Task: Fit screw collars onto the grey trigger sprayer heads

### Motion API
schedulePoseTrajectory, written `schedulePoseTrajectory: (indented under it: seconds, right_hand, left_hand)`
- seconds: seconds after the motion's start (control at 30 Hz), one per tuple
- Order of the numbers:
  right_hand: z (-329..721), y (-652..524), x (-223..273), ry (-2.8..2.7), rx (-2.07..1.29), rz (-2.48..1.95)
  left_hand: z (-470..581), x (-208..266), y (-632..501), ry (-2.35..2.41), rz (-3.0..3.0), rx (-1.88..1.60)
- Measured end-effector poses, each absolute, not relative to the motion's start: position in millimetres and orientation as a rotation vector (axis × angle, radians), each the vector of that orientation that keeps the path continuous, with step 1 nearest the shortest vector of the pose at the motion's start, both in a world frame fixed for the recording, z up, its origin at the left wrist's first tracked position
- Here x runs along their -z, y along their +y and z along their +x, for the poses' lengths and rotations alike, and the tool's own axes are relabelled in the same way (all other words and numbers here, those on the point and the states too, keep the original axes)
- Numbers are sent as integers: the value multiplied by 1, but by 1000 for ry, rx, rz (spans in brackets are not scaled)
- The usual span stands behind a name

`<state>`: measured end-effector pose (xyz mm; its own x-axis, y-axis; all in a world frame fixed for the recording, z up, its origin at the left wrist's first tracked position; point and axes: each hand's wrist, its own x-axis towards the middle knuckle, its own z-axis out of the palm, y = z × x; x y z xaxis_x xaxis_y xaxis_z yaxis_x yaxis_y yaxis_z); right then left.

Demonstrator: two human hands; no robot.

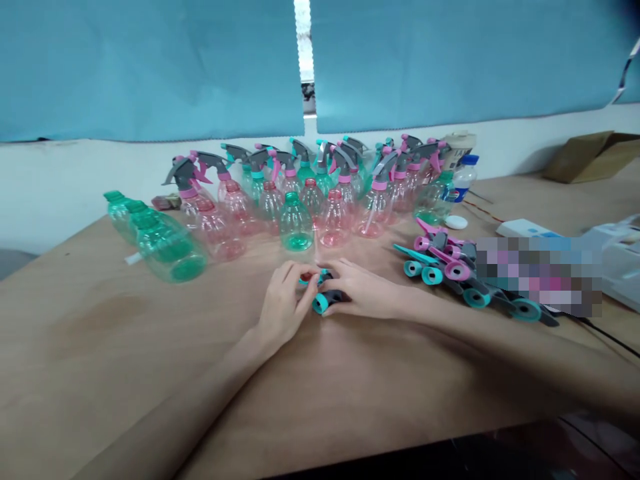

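Note:
My right hand (367, 291) is closed around a grey and teal trigger spray head (331, 298), held just above the middle of the table. Its round teal collar (320, 305) points towards me on the left. At the head's far end, my left hand (286, 300) pinches its teal part with thumb and fingertips. A small reddish spot shows between those fingertips, too small to name. Just beyond my hands stand an open green bottle (297, 223) and an open pink bottle (335, 220), both without spray heads.
Several capped spray bottles (380, 197) stand in rows at the back. Green bottles (170, 247) lean or lie at the left. Loose spray heads (443, 257) are piled at the right, near a white cap (456, 222), a blue-capped bottle (465, 179) and a cardboard box (590, 157).

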<state>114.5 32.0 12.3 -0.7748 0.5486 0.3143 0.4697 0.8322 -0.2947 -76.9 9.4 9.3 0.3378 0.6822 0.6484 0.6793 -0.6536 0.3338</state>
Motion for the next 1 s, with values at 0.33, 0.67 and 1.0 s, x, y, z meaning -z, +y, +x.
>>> schedulePoseTrajectory:
  seconds: [0.33,0.67,1.0]
  right_hand:
    - [138,8,-9,-2175,-597,-982]
    - [154,-2,7,-2082,-606,-1042]
    - [155,-3,7,-2105,-618,-1065]
  left_hand:
    - [-66,-10,-8,1086,2611,-1229]
    - [-59,-10,-14,1081,2539,-1022]
    - [-54,-8,-17,1044,2614,-876]
